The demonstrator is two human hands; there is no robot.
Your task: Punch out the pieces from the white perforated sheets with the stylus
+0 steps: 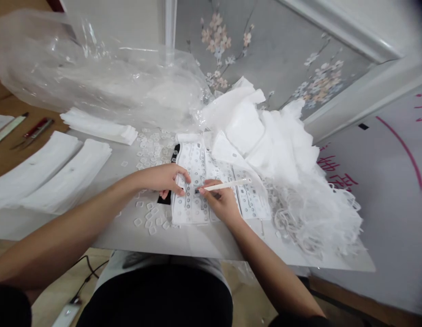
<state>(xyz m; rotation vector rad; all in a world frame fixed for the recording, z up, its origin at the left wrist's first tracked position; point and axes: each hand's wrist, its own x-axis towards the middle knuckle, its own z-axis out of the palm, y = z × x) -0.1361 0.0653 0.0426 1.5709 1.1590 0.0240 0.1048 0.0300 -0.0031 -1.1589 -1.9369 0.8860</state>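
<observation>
- Head view: patterned white sheet lies on the surface, directly before the person, between scattered clear square frames and a heap of white fabric.
- Right hand: fingers closed around a slim white pen-like tool, dark tip at the sheet.
- Left hand: at the sheet's left edge, thumb and index finger apart; cannot tell whether the curled fingers grip anything.
- Judged good practice: edge steadied, sheet flat, tool moved lightly, loose frames away from its tip.
- Surface also carries: white strip stacks, left; crumpled clear plastic bag, rear.
- Room: floral panel behind; whiteboard with pink writing, right; power strip on the floor.
</observation>
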